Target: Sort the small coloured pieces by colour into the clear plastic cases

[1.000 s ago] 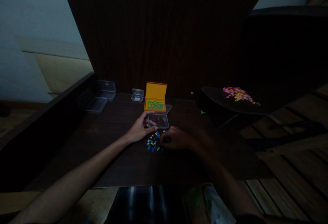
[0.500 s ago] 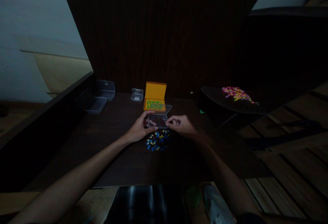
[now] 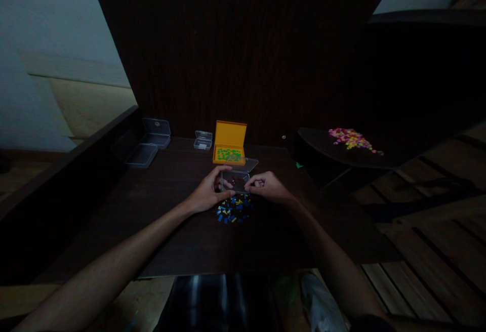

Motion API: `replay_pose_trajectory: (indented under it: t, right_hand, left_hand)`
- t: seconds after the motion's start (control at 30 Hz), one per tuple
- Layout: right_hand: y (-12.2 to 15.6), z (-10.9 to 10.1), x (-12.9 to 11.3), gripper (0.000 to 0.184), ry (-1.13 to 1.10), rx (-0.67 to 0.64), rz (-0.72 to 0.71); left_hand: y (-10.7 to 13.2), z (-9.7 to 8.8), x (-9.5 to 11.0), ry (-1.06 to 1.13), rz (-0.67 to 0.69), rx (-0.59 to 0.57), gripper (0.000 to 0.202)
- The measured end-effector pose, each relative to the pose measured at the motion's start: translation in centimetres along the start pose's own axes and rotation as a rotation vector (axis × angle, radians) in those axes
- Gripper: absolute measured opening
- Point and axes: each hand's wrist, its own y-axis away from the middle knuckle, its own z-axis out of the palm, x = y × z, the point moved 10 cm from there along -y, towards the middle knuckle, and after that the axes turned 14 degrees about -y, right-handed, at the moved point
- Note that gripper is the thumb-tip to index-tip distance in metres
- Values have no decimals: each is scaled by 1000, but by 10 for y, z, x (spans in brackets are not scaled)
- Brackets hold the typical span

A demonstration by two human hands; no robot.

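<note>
Prob. home rm: dk wood desk (image 3: pixel 178 251), slats (image 3: pixel 425 261), pale wall (image 3: pixel 56 18)

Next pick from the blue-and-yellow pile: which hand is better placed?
Likely the right hand: it's at the right side of the nearest clear box, close to the blue-and-yellow pile. The left hand grips the box's left side; using it would probably mean letting go.

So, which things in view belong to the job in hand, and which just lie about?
Probably the job:
open clear box, left hand holding it, right hand at its edge
blue and yellow pieces beside it

Probably just lying about:
orange box with green pieces
small clear case
clear boxes, far left
pink and yellow bits, right
</note>
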Motion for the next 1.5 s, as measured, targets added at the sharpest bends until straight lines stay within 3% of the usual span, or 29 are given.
replay_pose_trajectory:
  t: [0.37,0.7,1.13,1.5]
  right_hand:
    - [6,11,-22,24,197,-93,-146]
    - [6,2,-20,22,180,-64,-114]
    - [12,13,-29,26,297,-157,-110]
    - [13,10,-33,27,316,-98,-151]
  left_hand:
    - [2,7,2,9,-8,-36,66]
    - [1,4,1,13,-7,-26,67]
    - [0,1,2,31,-21,-21,67]
    - [-2,-1,-2,74,-40,-12,68]
